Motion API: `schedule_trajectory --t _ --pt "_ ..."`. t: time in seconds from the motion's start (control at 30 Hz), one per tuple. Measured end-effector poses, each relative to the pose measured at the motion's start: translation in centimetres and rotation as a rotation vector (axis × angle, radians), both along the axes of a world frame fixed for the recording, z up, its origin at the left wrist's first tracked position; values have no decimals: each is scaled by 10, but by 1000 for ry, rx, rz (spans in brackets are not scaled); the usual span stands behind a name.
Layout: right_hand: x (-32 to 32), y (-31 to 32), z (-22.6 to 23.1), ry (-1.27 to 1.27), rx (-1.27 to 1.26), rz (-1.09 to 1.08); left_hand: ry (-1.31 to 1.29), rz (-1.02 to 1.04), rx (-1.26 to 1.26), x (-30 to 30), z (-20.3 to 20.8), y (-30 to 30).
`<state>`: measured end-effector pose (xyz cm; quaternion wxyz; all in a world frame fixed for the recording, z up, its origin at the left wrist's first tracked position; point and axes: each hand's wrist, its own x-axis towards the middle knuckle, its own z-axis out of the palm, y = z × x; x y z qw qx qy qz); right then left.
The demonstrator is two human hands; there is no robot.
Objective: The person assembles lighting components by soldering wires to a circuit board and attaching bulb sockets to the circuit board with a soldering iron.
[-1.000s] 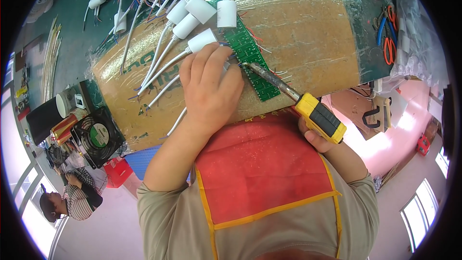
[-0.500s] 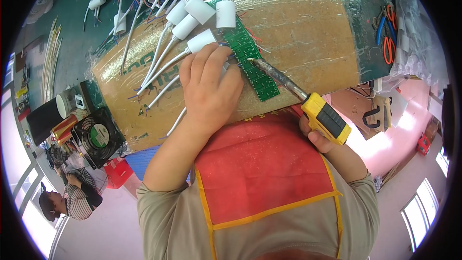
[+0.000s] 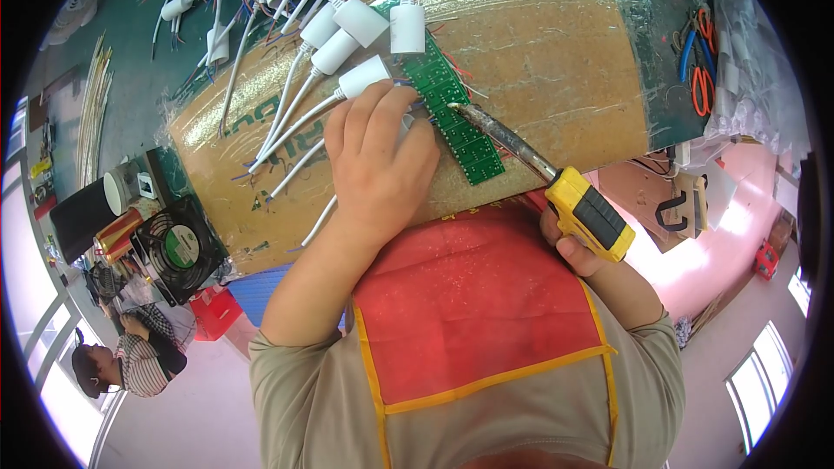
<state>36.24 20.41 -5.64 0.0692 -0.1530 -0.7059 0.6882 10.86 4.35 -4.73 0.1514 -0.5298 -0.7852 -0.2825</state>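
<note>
Just right of the left grip [image 3: 380, 156], the green circuit board [image 3: 460, 132].

Right of centre, a yellow-and-black-handled metal soldering iron [image 3: 580, 201] is held by the right hand [image 3: 571, 252], its tip at a long green circuit board [image 3: 476, 155]; near centre, the left hand [image 3: 382, 156] is placed below white cylindrical housings [image 3: 363, 76].

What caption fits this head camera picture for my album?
Right grip holding a yellow-handled soldering iron, its tip at a green circuit board.
</note>
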Motion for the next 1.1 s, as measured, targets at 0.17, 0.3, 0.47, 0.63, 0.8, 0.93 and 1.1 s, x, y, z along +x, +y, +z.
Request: schedule_trajectory --t 0.17,0.3,0.47,0.63,0.8,0.93,1.1 --pt "1 -2 7 -23 -15 -19 -23 -4 16 -1 4 1" --pt "2 0 -1 -14 -83 -25 -31 37 -4 2 9 -1" --pt "-3 10 0 68 -139 -1 -47 119 -26 1 16 -26" --pt "-19 15 3 98 -250 -13 -138 147 -269 0 27 -39" --pt "-38 15 2 131 -258 -123 27 69 -219 -10 43 -34" --pt "-50 12 4 181 -388 -105 205 -29 -171 -33 47 -11" --pt "-59 11 4 181 -442 -178 83 80 -72 -68 36 -3"
